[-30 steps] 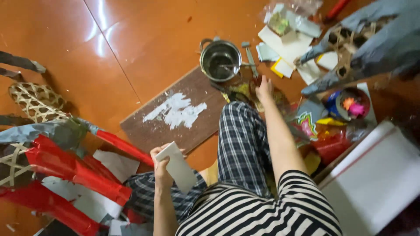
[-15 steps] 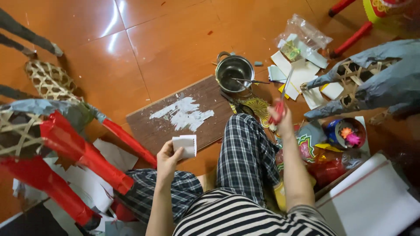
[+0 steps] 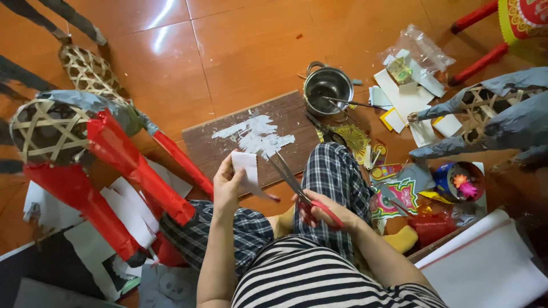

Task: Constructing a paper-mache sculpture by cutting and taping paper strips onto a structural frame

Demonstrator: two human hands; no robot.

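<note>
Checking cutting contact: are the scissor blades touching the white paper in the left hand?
Apart. The head view shows scissors open beside the white paper, dark board visible between them.

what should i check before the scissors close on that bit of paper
1. Left hand has a firm pinch on the white paper: ok.
2. Right hand is through the red handles of the scissors: ok.
3. Blades open: ok, they point up beside the paper.
4. Paper sits between the blades: not ok, it lies just left of them.
5. Left fingers clear of the blades: ok.
6. Cut line marked on the paper: cannot tell.
</note>
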